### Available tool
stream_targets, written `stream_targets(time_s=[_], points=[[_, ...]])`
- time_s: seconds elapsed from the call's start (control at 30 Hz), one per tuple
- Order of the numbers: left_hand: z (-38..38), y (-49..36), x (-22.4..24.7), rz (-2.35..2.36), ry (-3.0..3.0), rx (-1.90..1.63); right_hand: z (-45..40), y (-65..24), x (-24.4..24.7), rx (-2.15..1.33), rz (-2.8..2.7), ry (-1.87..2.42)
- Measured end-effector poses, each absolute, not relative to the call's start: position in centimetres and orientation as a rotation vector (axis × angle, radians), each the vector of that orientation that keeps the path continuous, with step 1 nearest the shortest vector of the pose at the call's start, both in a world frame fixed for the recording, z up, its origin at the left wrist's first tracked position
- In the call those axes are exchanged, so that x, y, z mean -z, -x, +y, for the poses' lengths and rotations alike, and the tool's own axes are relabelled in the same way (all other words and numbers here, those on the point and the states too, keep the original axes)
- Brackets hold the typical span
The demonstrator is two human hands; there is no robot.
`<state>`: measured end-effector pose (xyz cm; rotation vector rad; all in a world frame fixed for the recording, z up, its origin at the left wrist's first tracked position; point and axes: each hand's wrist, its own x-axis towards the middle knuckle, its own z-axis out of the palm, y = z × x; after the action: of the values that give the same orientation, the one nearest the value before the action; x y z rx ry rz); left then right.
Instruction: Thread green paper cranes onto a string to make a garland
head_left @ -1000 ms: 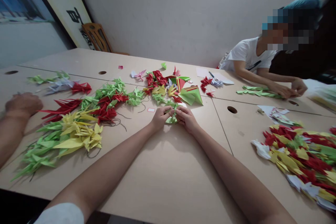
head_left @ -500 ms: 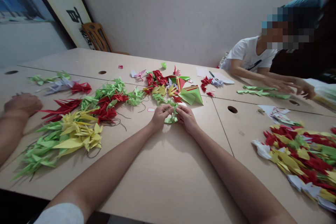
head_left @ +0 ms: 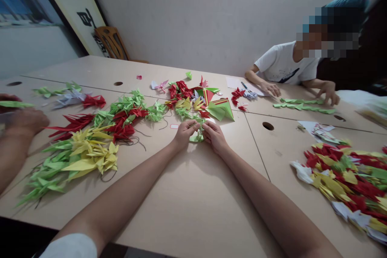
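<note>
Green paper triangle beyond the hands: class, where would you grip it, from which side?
Probably pinch the green triangle at its lower-right tip, from the right: that corner juts clear of the crane pile, while its left side meets red paper.

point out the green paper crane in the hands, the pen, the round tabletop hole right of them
green paper crane (head_left: 197, 138), head view, its lower wing
pen (head_left: 243, 86), head view, its dark barrel
round tabletop hole (head_left: 267, 126), head view, its opening

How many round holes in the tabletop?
4: far-left hole, back-centre hole, hole right of the person's right hand, hole beside the green paper cranes. More may be hidden under the paper.
</note>
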<state>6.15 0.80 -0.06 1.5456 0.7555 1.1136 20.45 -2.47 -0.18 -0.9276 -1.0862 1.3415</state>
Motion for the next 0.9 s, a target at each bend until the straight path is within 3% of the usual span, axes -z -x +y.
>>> stream_targets(time_s=[0.9], points=[[0.8, -6.0, -0.2, 0.773, -1.627, -1.083, -2.2, -21.6, -1.0, -1.376, -1.203, 0.992]])
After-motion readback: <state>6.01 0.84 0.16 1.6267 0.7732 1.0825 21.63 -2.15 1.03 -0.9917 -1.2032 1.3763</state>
